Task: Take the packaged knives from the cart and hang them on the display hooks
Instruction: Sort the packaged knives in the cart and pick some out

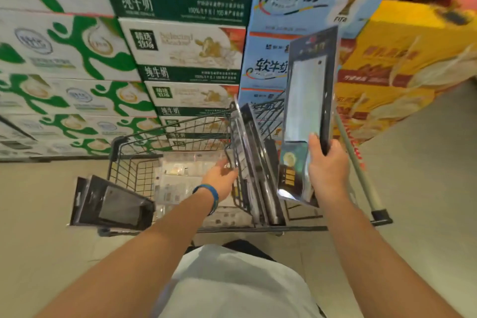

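Observation:
My right hand (326, 162) grips the lower part of a packaged cleaver (308, 100) and holds it upright above the right side of the wire cart (144, 137). My left hand (222, 177), a blue band on its wrist, reaches into the cart with relaxed fingers that touch a stack of upright knife packages (254, 168). Two more dark knife packages (111, 202) lean out over the cart's left near corner. No display hooks are in view.
Stacked milk cartons (154, 46) form a wall right behind the cart; yellow cartons (402, 59) stand at the right. Clear plastic packs (180, 175) lie in the cart's basket. The grey cart handle (358, 162) runs along the right. Beige floor lies on both sides.

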{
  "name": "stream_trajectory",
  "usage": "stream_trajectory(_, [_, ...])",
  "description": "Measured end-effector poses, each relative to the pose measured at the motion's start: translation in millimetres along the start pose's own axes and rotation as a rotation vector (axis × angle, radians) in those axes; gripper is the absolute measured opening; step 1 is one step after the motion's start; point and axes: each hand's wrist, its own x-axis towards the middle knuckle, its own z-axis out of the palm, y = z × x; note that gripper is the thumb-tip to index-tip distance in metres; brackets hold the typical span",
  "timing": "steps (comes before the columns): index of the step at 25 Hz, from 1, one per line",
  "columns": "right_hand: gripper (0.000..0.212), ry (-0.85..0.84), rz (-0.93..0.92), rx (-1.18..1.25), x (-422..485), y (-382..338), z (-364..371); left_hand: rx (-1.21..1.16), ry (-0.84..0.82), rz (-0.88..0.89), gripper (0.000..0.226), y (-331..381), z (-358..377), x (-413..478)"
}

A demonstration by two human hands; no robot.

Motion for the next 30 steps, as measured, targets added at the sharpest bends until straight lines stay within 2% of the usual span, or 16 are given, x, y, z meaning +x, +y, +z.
stream_trajectory(3, [0.039, -0.013, 0.002, -0.052, 3, 20, -3, 0.128, 0.053, -0.031, 0.041, -11, 13, 9])
stream_trajectory(7, [0.035, -0.128, -0.011, -0.05, -17, 34, 17, -0.078, 0.062, -0.119, 0.015, -18, 24, 10])
stream_trajectory(9, [0.038, -0.201, -0.035, -0.219, -28, 38, 36, -0.184, 0.047, -0.171, 0.007, -15, 23, 8])
stream_trajectory(11, [0.042, -0.292, -0.011, -0.462, -31, 44, 56, -0.173, 0.017, -0.179, 0.007, -12, 20, 4])
stream_trajectory(13, [0.038, -0.461, 0.015, -0.628, -28, 48, 73, -0.126, 0.007, -0.173, 0.008, -11, 18, -1])
stream_trajectory(15, [0.03, -0.592, 0.032, -0.663, -23, 53, 82, -0.12, 0.007, -0.164, 0.009, -10, 15, -3])
stream_trajectory(17, [0.027, -0.578, 0.027, -0.625, -27, 59, 84, -0.118, 0.003, -0.158, 0.009, -11, 13, 0])
stream_trajectory(19, [0.027, -0.423, -0.057, -0.532, -38, 58, 82, -0.122, -0.019, -0.143, 0.008, -14, 13, 1])
stream_trajectory(21, [0.025, -0.27, -0.231, -0.369, -50, 47, 80, -0.134, -0.056, -0.108, 0.011, -19, 12, 1])
stream_trajectory(22, [0.023, -0.248, -0.325, -0.287, -57, 36, 82, -0.16, -0.069, -0.088, 0.016, -25, 10, 0])
stream_trajectory(24, [0.022, -0.296, -0.469, -0.169, -72, 10, 90, -0.236, -0.032, -0.076, 0.026, -40, 1, -2])
stream_trajectory(27, [0.027, -0.462, -0.612, -0.079, -104, -20, 112, -0.366, 0.123, -0.228, 0.032, -77, -29, -2])
stream_trajectory(28, [0.028, -0.491, -0.68, -0.097, -116, -24, 121, -0.274, 0.153, -0.256, 0.031, -92, -44, -2])
stream_trajectory(30, [0.027, -0.546, -0.765, -0.168, -141, -21, 144, 0.196, 0.12, -0.251, 0.033, -129, -79, -3])
